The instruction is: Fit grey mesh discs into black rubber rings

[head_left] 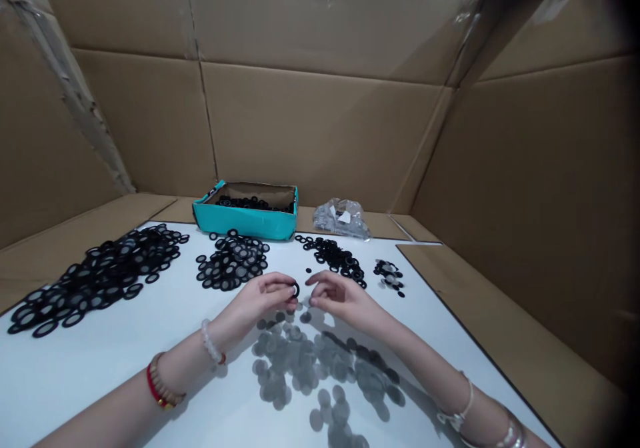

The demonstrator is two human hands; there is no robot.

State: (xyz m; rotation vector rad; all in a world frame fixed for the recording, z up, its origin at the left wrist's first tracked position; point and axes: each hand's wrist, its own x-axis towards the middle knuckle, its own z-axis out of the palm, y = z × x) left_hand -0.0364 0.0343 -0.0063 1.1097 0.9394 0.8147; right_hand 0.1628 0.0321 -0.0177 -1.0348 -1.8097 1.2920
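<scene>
Between the thumb and fingertips of my left hand [270, 293], a small black ring [297, 291] stands on edge. My right hand [340, 296] is just to the right of it, not touching the ring; its index finger and thumb are apart, the other fingers curled, and I see nothing held there. Below both hands lie many translucent grey discs [290, 355], loosely scattered, with several darker ones among them. Beyond my left hand sits a heap of black rings with pale centres [233, 261]. A pile of smaller black rings [333, 255] lies beyond my right hand.
A large heap of black rings [105, 271] spreads along the left. At the back stand a teal box [245, 223] containing black rings and a clear plastic bag [340, 219]. A small black-and-clear pile [389, 275] lies right. Cardboard walls [320, 128] surround the white tabletop [200, 395].
</scene>
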